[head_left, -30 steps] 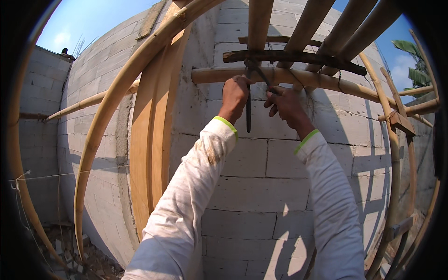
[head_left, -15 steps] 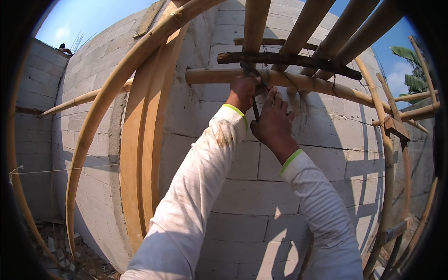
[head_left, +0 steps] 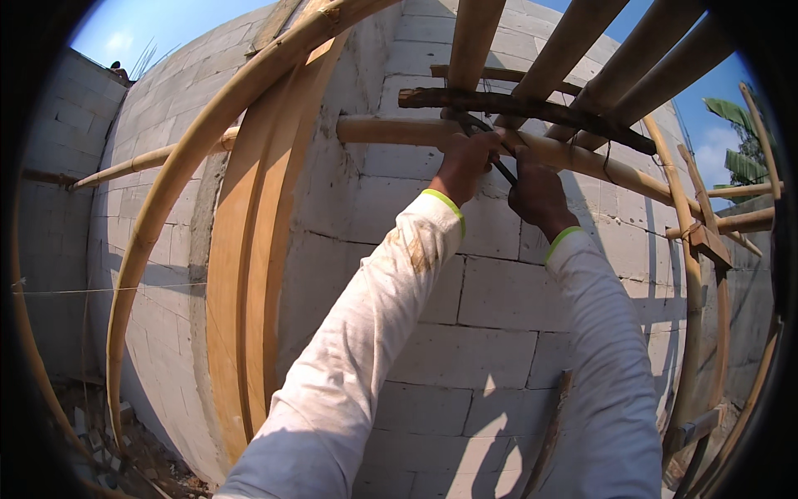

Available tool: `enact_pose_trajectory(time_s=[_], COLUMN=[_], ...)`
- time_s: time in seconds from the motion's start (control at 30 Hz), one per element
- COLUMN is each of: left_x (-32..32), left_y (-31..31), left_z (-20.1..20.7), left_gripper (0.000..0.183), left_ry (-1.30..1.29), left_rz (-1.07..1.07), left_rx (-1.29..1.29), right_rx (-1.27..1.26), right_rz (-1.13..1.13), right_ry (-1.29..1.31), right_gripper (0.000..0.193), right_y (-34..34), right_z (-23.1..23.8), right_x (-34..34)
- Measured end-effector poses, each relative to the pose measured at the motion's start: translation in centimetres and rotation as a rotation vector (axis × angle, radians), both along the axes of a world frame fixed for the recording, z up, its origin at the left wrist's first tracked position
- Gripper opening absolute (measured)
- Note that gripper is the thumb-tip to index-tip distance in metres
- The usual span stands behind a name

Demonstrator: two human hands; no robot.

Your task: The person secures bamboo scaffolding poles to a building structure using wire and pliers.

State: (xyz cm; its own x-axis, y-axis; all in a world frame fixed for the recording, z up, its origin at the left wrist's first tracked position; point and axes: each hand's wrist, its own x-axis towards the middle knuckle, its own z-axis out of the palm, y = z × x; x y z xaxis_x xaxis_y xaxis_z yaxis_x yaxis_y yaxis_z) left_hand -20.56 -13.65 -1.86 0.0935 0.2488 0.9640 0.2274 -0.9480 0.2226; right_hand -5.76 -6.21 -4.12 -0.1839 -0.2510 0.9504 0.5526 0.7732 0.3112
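Dark pincers (head_left: 475,123) sit high in the middle of the view, their head up against a horizontal bamboo pole (head_left: 607,163), their lower end slanting down and rightward between the two hands; at far left a curved bamboo pole (head_left: 170,176) arches upward, and right of it stand tall wooden boards (head_left: 237,274) in front of the pale block wall (head_left: 499,291); next comes the left hand (head_left: 467,166), its fingers folded closed around the pincers, just below the horizontal pole; a handle end pokes out past its fingers toward the right hand (head_left: 540,195); that hand, slightly lower, is curled beside this end, with one finger raised, though I cannot tell whether it grips anything; above both hands a dark wooden stick (head_left: 532,108) crosses under sloping bamboo poles (head_left: 569,54); farther right stands an upright bamboo pole (head_left: 692,291).
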Motion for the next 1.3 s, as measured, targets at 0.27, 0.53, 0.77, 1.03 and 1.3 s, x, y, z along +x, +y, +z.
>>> enact_pose_trajectory(time_s=[0.27,0.53,0.77,1.03,1.3], left_x=[0.7,-0.2,-2.0,-1.6,0.5], left_y=[-0.6,-4.3,-6.4,-4.3,-1.8], left_z=[0.0,-0.8,1.8,1.5,2.6], left_gripper=[0.027,0.047,0.027,0.027,0.031], left_ry=[-0.083,-0.151,-0.143,-0.216,-0.149], left_rz=[-0.009,0.501,0.525,0.364,0.394], left_rx=[-0.076,-0.072,-0.195,-0.121,-0.039], right_rx=[0.084,-0.812,-0.974,-0.621,-0.175], right_rz=[-0.003,1.278,2.224,0.751,-0.452], right_ry=[-0.020,-0.293,-0.762,-0.102,0.381], right_gripper=[0.056,0.036,0.030,0.052,0.067], right_y=[2.0,-0.5,-5.3,-7.9,-6.3], right_z=[1.2,-5.0,-5.8,-6.6,-3.9], right_x=[0.3,-10.0,-11.0,-6.0,-8.6])
